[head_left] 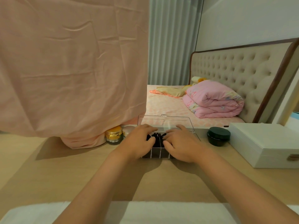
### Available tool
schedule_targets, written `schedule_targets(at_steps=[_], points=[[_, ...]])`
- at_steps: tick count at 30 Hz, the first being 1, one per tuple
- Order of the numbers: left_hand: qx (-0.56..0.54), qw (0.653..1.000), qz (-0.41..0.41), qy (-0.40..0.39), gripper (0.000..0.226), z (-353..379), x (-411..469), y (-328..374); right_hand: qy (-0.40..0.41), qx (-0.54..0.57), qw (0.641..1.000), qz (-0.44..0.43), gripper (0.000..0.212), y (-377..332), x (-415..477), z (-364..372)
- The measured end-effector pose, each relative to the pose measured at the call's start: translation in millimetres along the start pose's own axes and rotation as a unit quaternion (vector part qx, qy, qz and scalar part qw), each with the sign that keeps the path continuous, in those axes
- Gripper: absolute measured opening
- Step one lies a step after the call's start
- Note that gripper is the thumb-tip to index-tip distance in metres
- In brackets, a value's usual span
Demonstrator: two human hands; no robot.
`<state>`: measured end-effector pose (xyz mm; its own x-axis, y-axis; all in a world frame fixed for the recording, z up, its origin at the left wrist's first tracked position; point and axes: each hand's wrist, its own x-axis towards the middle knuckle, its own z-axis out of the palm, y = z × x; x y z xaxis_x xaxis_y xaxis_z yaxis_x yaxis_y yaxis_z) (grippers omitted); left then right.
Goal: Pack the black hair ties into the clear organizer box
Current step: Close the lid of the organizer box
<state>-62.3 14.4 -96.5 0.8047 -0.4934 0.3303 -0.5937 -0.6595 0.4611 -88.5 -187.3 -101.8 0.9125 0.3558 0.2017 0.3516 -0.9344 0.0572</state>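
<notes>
— Any brand or writing to read?
— Only dark print on the gold band of the yellow-lidded glass jar (113, 135), just left of the clear plastic organizer box (159, 155). Too small to read.

— And the black elastic hair ties (157, 136)?
— Bunched in the box's middle compartments, toward the back, between the two hands and under the fingertips of both. Clear lid upright at the back of the box.

— Hands?
— Left hand (139, 144) over the left part of the box, fingers bent down onto the ties. Right hand (181, 146) over the right part, fingers bent the same way, tips touching the ties. Pinching or merely pressing: cannot tell for either.

— Around the box?
— Under it, a light wooden tabletop (64, 167). Near on the right, a round dark jar with a black lid (218, 136); beyond that, a white rectangular case (262, 143). Left and behind, a hanging pink cloth (72, 62). Well behind, a folded pink quilt (213, 101).
</notes>
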Motion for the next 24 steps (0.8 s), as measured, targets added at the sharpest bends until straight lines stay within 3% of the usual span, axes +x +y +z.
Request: schedule_targets(at_steps=[4, 8, 13, 17, 21, 24], points=[[-0.068, 0.996, -0.051, 0.011, 0.046, -15.7, 12.0, 1.1, 0.025, 0.217, 0.968, 0.122, 0.047, 13.2, 4.8, -39.2], [-0.087, 0.990, -0.107, 0.004, 0.051, -25.7, 39.1, -2.5, 0.065, 0.243, 0.945, 0.208, 0.034, 42.2, 9.5, -68.5], [-0.123, 0.973, -0.197, -0.009, 0.054, -19.9, 65.5, -8.2, -0.014, 0.221, 0.928, 0.299, 0.053, 78.5, 16.9, -52.1], [-0.163, 0.958, -0.236, 0.005, 0.051, -14.6, 84.7, -6.6, -0.007, 0.321, 0.879, 0.352, 0.065, 92.6, 22.3, -34.5], [-0.204, 0.945, -0.255, 0.037, 0.020, -12.2, 98.0, -8.0, 0.033, 0.429, 0.823, 0.371, 0.062, 95.3, 28.0, -31.0], [-0.205, 0.943, -0.258, 0.038, 0.044, -13.5, 98.6, -7.6, 0.046, 0.500, 0.775, 0.382, 0.058, 95.9, 31.0, -30.6]])
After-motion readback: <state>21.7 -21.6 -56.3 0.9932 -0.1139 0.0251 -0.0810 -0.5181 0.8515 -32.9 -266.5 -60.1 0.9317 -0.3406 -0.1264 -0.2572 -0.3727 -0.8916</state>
